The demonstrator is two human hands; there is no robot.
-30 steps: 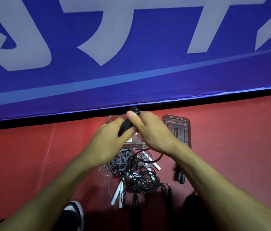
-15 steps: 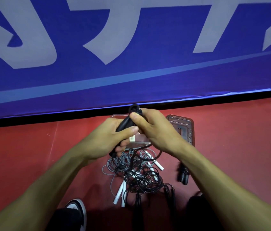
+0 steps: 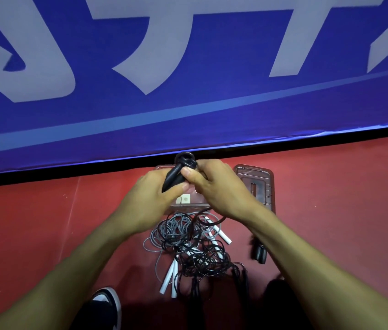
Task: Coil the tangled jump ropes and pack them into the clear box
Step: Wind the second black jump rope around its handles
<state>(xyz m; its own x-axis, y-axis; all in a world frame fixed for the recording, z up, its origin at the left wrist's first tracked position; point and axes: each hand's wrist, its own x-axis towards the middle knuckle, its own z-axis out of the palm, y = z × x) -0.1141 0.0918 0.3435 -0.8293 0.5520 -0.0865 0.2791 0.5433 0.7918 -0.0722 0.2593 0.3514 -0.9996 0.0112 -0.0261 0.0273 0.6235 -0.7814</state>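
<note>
Left hand: the left hand (image 3: 151,196) is curled round a black rope handle (image 3: 172,178), thumb laid along its side, holding it tilted up and away.
Right hand: the right hand (image 3: 216,186) pinches the black cord at the handle's top, where a small wound loop (image 3: 184,160) sits; thumb and forefinger close on it.
Held cord: a black strand runs from under the right hand down to the pile.
Clear box: the clear box (image 3: 188,203) sits on the red floor (image 3: 33,222) directly beneath both hands, which hide most of it; only its near wall and a small white label show.
Lid: a clear lid (image 3: 263,184) lies flat just right of the box, partly covered by the right wrist.
Tangled ropes: the rope pile (image 3: 193,246) lies on the floor just in front of the box, grey and black cords intermingled, white handles (image 3: 170,277) sticking out toward the viewer.
Other items: a black handle pair (image 3: 259,252) lies beside the right forearm; a shoe (image 3: 106,303) shows at the lower edge.
Backdrop: a blue banner (image 3: 188,103) with pale lettering stands behind the box.
</note>
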